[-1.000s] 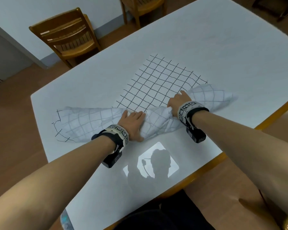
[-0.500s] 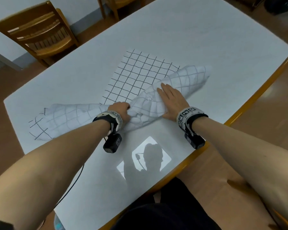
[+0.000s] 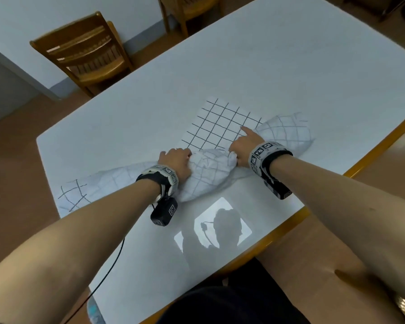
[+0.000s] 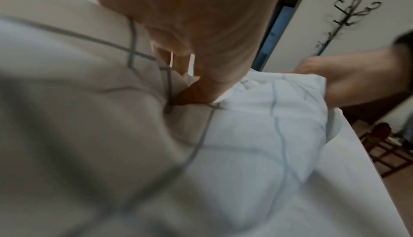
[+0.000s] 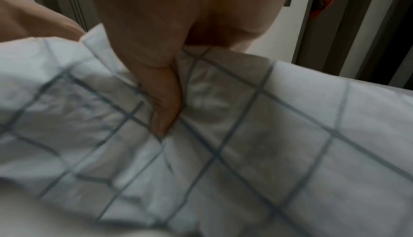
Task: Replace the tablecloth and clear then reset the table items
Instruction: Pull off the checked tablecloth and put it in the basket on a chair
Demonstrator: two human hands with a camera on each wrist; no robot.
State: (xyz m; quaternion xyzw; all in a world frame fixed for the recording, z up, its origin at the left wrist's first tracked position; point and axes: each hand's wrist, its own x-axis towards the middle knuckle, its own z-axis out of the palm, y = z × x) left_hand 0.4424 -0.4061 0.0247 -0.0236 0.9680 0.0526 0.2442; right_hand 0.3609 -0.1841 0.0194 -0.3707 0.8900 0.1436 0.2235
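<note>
A white worktop with a yellow-wood edge fills most of the head view. On its near half lies the tablecloth, white with a dark grid: the far part lies flat, while the near part is gathered into a thick roll running from the worktop's left corner across to the right. Two wooden chairs stand beyond the far side.

The left hand grips the roll near its middle, fingers curled into the bunched fabric; its wrist view shows the thumb pressed into a fold. The right hand sits just beside it on the roll, thumb dug into the cloth and most fingers curled round it, while the forefinger points out straight along the flat gridded part. The bulge between the hands stands raised off the worktop.
</note>
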